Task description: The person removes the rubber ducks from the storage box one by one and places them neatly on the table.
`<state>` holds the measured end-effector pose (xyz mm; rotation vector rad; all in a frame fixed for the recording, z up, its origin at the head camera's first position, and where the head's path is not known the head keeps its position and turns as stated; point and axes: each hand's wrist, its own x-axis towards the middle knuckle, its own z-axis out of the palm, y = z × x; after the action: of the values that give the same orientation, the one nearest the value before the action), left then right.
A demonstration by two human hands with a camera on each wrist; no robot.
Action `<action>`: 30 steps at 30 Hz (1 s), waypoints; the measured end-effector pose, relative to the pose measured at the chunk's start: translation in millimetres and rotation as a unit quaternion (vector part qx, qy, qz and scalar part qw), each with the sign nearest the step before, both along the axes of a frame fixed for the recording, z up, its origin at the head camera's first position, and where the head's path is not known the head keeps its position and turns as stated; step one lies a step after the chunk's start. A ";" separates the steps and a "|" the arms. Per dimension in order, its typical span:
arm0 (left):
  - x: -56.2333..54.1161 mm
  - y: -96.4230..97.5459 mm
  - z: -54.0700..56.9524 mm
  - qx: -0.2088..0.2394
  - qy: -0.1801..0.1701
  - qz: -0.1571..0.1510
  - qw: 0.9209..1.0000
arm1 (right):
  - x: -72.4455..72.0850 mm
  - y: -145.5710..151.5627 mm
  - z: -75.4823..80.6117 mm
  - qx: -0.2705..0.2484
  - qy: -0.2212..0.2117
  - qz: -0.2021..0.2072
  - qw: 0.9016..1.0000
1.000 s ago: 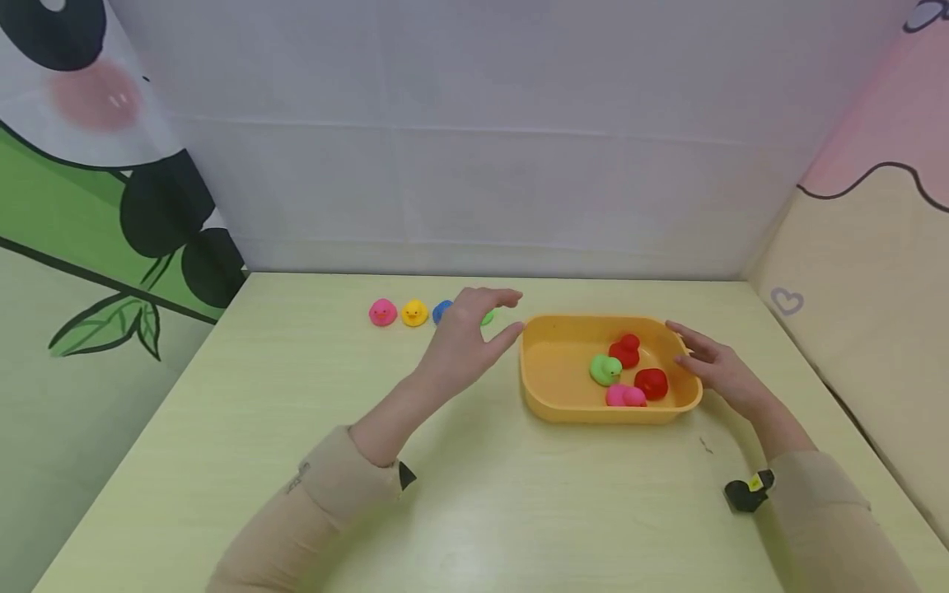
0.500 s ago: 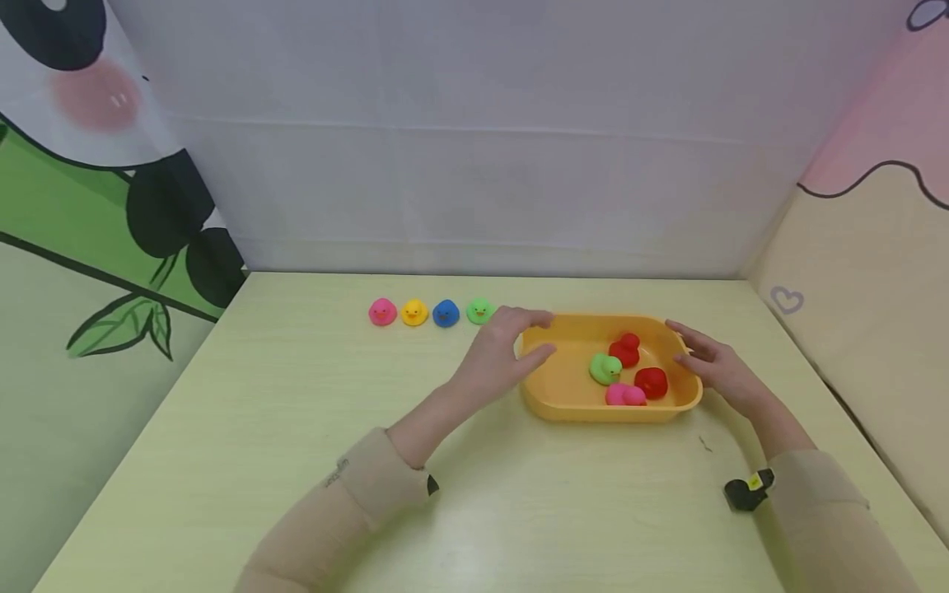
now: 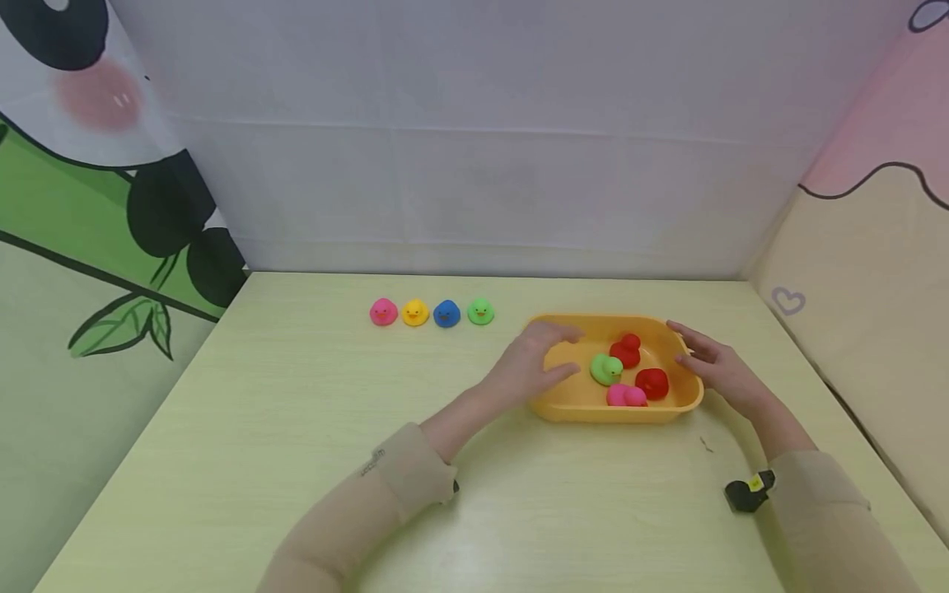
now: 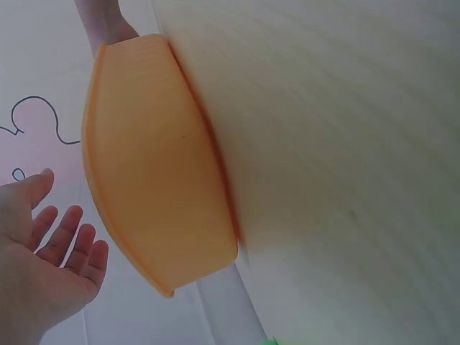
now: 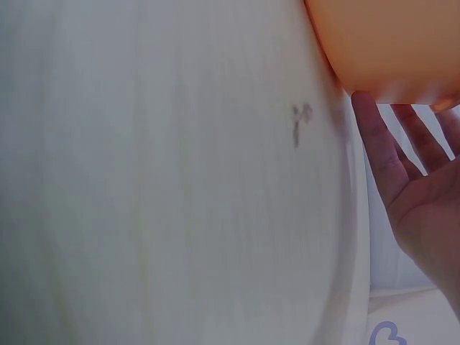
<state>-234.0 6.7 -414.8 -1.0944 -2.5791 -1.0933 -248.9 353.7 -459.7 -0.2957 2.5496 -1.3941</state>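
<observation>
A yellow-orange plastic tub [image 3: 578, 414] sits on the table, holding a green rubber duck [image 3: 605, 370], a red duck [image 3: 625, 352], a second red one lying turned, and a pink duck [image 3: 626, 396]. My left hand [image 3: 522, 362] hovers over the tub's left end, thumb and fingers spread apart with nothing between them. In the left wrist view, this hand [image 4: 54, 266] is above the rim and apart from it. My right hand [image 3: 715, 368] rests against the tub's right end. The right wrist view shows its extended fingers [image 5: 377, 140] touching the outer wall.
A row of small ducks stands left of the tub near the table's back: pink [image 3: 383, 312], yellow [image 3: 415, 312], blue [image 3: 446, 313] and green [image 3: 480, 311]. Printed cloth walls [image 3: 482, 189] enclose the back and sides. A black device [image 3: 747, 494] is at the right sleeve.
My left hand has moved right and slightly toward me, from beside the duck row to over the tub. The blue and green ducks are uncovered now. My right hand stays at the tub.
</observation>
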 end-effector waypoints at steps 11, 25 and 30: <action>-12.7 22.6 -7.9 -0.054 -0.051 -0.002 0.997 | 0.5 0.7 -0.4 -0.004 -0.001 -0.002 1.000; -35.0 44.5 -15.7 -0.123 -0.066 -0.037 0.990 | 1.5 -1.0 2.5 0.008 0.006 0.004 1.000; -38.2 48.4 -18.8 -0.135 -0.077 -0.042 0.987 | 2.7 -2.7 4.3 0.009 0.003 0.004 1.000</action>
<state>-272.1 55.1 -433.6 -1.2301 -2.8940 -0.8970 -246.2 351.1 -455.4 -0.3075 2.5603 -1.3687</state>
